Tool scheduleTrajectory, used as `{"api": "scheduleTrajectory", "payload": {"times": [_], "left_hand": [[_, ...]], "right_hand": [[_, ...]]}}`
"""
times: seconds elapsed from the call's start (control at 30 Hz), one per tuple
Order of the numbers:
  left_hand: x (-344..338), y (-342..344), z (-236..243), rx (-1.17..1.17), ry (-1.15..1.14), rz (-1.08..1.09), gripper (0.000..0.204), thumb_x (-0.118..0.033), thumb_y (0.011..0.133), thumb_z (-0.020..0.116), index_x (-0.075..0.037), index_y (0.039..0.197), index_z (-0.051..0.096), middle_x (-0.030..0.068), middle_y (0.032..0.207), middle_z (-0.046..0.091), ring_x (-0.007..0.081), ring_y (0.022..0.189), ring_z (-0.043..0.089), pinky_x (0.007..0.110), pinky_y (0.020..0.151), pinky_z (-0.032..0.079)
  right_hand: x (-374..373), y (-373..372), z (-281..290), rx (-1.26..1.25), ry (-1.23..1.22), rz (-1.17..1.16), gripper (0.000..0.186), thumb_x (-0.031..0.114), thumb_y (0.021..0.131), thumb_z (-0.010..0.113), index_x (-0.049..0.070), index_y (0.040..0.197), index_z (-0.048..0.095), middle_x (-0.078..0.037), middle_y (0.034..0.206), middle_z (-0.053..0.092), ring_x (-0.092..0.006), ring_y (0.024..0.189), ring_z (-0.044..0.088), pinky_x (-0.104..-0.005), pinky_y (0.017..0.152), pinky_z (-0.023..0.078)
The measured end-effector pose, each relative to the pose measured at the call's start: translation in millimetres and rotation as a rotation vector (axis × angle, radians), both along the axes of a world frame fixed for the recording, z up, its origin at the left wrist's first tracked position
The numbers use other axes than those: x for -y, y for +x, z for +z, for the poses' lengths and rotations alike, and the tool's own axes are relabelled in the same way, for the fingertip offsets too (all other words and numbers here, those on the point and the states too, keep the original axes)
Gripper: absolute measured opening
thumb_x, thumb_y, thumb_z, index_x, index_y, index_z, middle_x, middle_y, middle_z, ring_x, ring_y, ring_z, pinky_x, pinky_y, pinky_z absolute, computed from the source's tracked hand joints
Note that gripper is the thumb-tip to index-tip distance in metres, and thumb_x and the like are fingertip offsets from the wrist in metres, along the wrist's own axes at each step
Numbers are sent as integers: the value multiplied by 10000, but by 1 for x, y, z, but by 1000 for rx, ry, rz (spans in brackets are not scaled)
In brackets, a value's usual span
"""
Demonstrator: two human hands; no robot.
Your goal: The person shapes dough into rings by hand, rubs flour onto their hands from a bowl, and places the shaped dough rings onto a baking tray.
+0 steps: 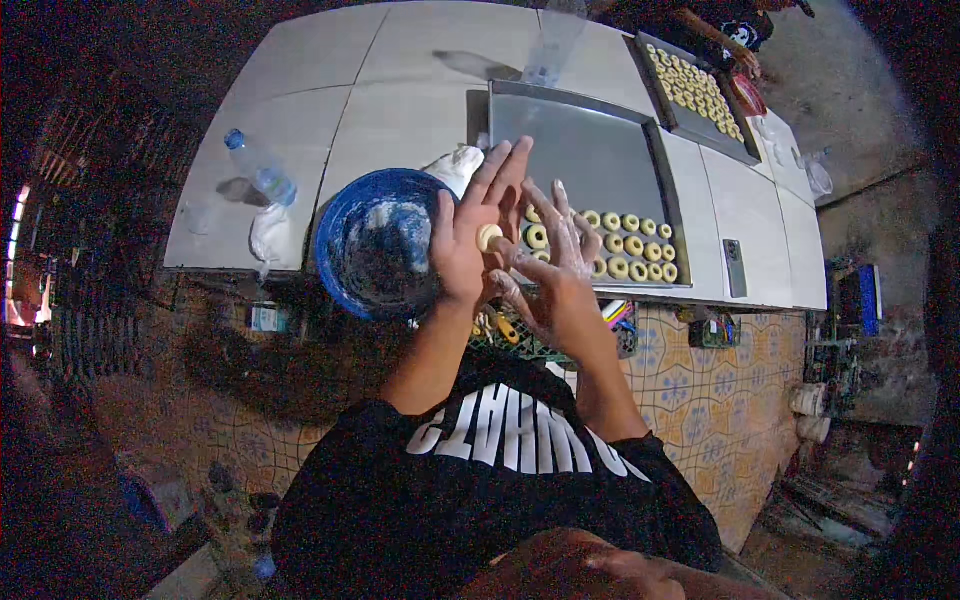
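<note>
A small pale dough ring [489,237] is held on the flat palm of my left hand [466,240], whose fingers stretch away from me. My right hand [565,270] reaches over from the right, dusted with flour, its fingers apart and one fingertip touching the edge of the dough ring. Behind my hands lies a large metal tray [590,135]. Several dough rings [633,245] stand in rows along its near side, some hidden by my right hand. Just left of my left hand is a blue basin [335,235] with white floury residue inside.
A plastic bottle [265,175] and a white bag [268,240] lie at the table's left. A phone [735,268] rests near the right front edge. Farther back, a second tray [738,148] holds dough rings beside another person's hand [748,62]. A clear bottle [545,65] stands behind the large tray.
</note>
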State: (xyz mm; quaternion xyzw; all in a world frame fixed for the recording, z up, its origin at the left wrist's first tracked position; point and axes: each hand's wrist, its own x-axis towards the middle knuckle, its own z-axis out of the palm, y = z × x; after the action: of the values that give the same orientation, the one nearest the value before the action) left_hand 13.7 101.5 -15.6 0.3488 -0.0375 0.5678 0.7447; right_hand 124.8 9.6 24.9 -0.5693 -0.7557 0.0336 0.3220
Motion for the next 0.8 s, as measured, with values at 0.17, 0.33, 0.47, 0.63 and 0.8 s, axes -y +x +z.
{"api": "scheduleTrajectory", "payload": {"times": [0.17,0.33,0.47,0.63,0.8], "left_hand": [[0,1,1,14,16,-10,913,-682,1003,265,-20,1621,148,217,1697,89,348,1581,51,466,1268,32],[-3,-1,1,-101,103,136,927,-691,1007,216,19,1603,196,212,1687,158,317,1578,97,428,1261,1],[-3,-1,-2,-236,191,159,947,-704,1003,186,36,1592,222,211,1683,174,298,1579,94,425,1262,-13],[-8,4,-7,82,-152,-31,872,-661,1026,220,-6,1601,213,194,1683,200,288,1575,131,411,1250,109],[-8,10,-1,-1,-136,-92,833,-694,1005,218,-127,1612,269,204,1687,176,344,1574,123,527,1246,111]], "right_hand": [[-1,-4,10,49,-24,-7,344,329,851,771,271,1188,744,-144,1647,321,-422,1535,228,-609,1168,162],[-6,-7,8,115,-30,-16,323,326,850,765,248,1162,743,-160,1649,313,-398,1544,219,-622,1154,168],[-7,-5,6,61,-32,-10,297,321,862,757,214,1139,752,-186,1658,279,-405,1543,217,-625,1164,151],[-5,0,4,-39,-74,7,261,317,877,752,198,1108,769,-190,1660,268,-418,1541,212,-599,1175,163],[-11,-1,-14,-128,-29,-97,267,195,769,805,213,1030,753,-64,1399,585,-332,1286,547,-563,1088,299]]}}
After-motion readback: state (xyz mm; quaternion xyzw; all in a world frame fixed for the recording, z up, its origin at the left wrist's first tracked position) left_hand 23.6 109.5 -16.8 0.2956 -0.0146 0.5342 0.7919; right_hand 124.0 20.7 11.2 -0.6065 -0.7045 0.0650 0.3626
